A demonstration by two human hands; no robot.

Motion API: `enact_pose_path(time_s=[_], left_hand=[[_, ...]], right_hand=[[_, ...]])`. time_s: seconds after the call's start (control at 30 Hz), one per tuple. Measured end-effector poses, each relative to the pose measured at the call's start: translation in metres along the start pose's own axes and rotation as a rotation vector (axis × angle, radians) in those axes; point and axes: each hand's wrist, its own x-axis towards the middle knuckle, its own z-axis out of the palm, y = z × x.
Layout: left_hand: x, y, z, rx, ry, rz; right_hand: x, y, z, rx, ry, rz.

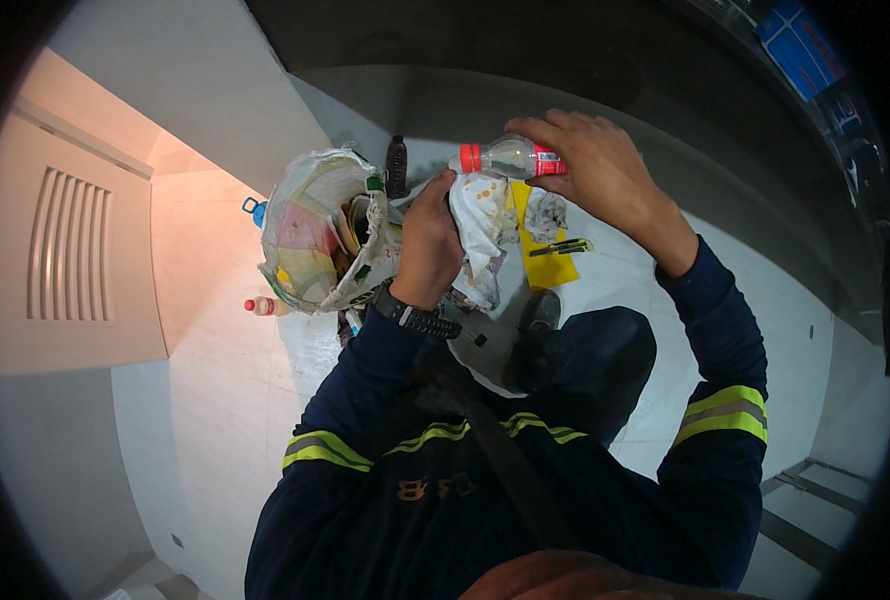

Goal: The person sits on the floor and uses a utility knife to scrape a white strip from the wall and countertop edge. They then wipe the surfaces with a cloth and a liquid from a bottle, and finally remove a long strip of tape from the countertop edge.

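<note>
My right hand (605, 170) is closed around the red-labelled end of a clear plastic bottle (510, 156), which lies sideways in the air. A red band circles the bottle's other end, beside the thumb of my left hand (431, 245). The left fingers are mostly hidden, so I cannot tell what they grip. Just left of that hand is a white woven sack (315, 172), its mouth wide and mixed waste inside. Below the bottle lies crumpled white paper (478, 222) with yellowish stains.
A dark bottle (396, 168) stands behind the sack. On the floor to its left lies a small red-capped bottle (263, 306), and a blue handled object (254, 209) sits farther back. A utility knife (561, 247) rests on a yellow sheet (550, 268). A louvred door (85, 245) is far left.
</note>
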Motion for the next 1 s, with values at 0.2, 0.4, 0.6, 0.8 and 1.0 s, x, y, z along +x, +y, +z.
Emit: enact_pose_path(time_s=[0.2, 0.4, 0.6, 0.8, 1.0], left_hand=[[0.002, -0.004, -0.003, 0.026, 0.021, 0.014], [0.001, 0.0, 0.002, 0.026, -0.006, 0.007], [0.0, 0.002, 0.006, 0.026, -0.002, -0.006], [-0.002, 0.003, 0.009, 0.041, 0.058, -0.02], [-0.005, 0.002, 0.013, -0.004, 0.056, -0.064]], right_hand=[[0.001, 0.002, -0.002, -0.014, -0.006, -0.014], [0.002, 0.002, -0.004, -0.073, -0.02, -0.014], [0.004, 0.004, -0.004, -0.083, 0.019, -0.034], [0.005, 0.003, -0.007, -0.071, -0.061, 0.007], [0.0, 0.003, -0.004, -0.047, -0.06, 0.013]])
